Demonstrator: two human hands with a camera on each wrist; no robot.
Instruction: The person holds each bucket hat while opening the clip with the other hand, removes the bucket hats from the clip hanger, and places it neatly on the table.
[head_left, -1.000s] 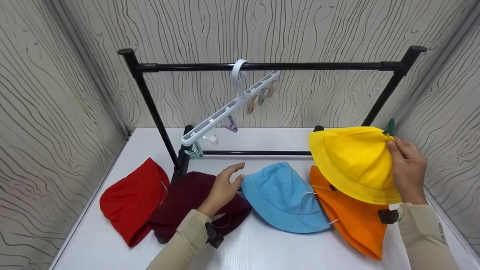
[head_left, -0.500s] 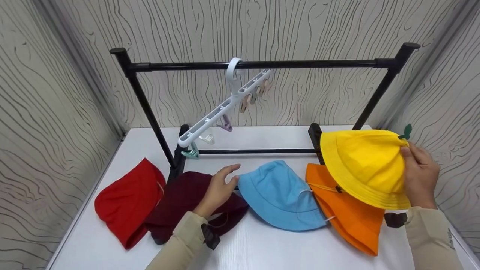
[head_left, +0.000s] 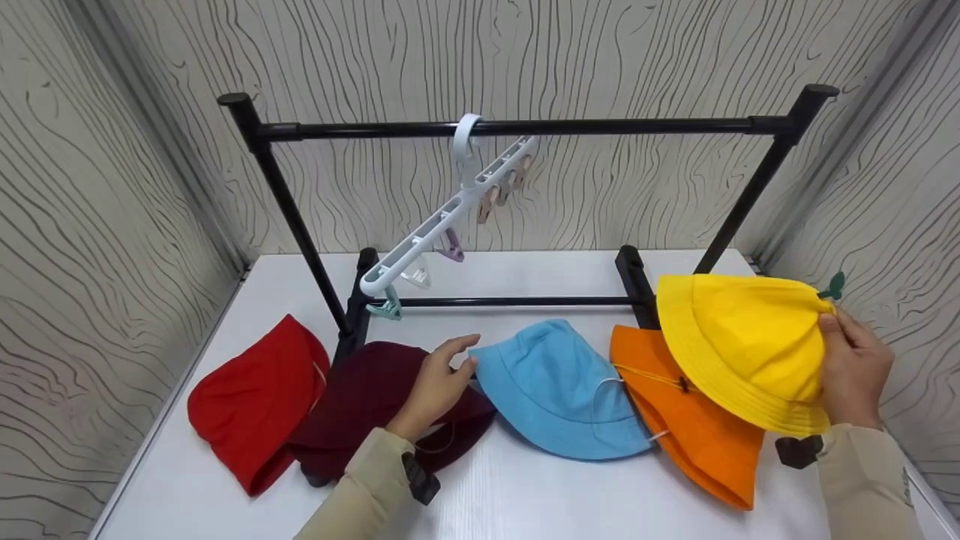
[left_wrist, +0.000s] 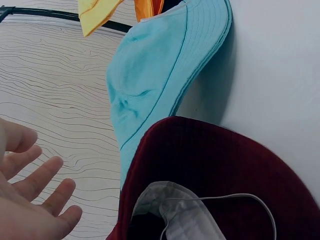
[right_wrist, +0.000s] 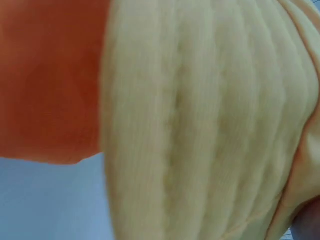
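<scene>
In the head view a yellow bucket hat [head_left: 750, 341] with a green leaf tip [head_left: 834, 285] is pinched at its crown by my right hand [head_left: 859, 367]. It overlaps an orange hat [head_left: 705, 442]; whether the two touch cannot be told. The yellow brim [right_wrist: 200, 120] fills most of the right wrist view and hides the fingers. My left hand [head_left: 439, 382] hovers over a maroon hat [head_left: 375, 390], fingers relaxed and holding nothing. In the left wrist view its fingers [left_wrist: 40, 180] are spread beside the maroon hat and a light blue hat [left_wrist: 150, 70].
A red hat [head_left: 259, 405] lies at the left of the white table [head_left: 525, 495]. Behind the hats stands a black rack [head_left: 600, 127]. From its top bar hangs a white clip hanger [head_left: 450, 214] with several small clips, including a green clip [head_left: 386, 306]. Patterned walls enclose the table.
My right hand has carried the yellow hat to the right and downward, uncovering more of the rack's right foot. The left hand has barely moved. The view has shifted slightly.
</scene>
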